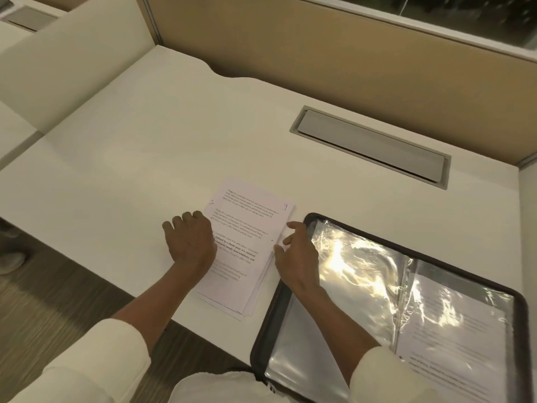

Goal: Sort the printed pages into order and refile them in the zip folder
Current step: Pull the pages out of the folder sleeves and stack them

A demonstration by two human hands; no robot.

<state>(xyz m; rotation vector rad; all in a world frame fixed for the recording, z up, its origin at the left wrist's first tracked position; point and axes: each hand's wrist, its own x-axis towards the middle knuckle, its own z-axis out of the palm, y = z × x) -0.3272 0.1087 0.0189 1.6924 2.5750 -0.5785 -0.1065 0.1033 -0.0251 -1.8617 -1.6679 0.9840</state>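
White desk [116, 158] carries the stack of printed pages [247, 245], which lies near the front edge, a little fanned at its lower corner, with the sheets not fully aligned. On the top sheet there are paragraphs of text and a handwritten "9" [285, 207] in the far right corner. The left hand [190, 242] lies at the left edge of the stack with knuckles up and fingers curled down to the desk; its thumb side covers the paper edge, and I cannot tell if it grips any sheet. The right hand [299, 251] is at the right edge of the stack, its fingers stretched and spread apart, the tips touching the paper edge. Just beside the stack, on the right, the zip folder [274, 312] lies open flat with its black border around shiny plastic sleeves [348, 271]. One printed page [459, 330] already sits inside the sleeve on the right half. Behind the folder a grey hatch [372, 144] is set into the desk, and a beige partition [319, 53] stands along the far side. Both arms wear light sleeves [96, 365].
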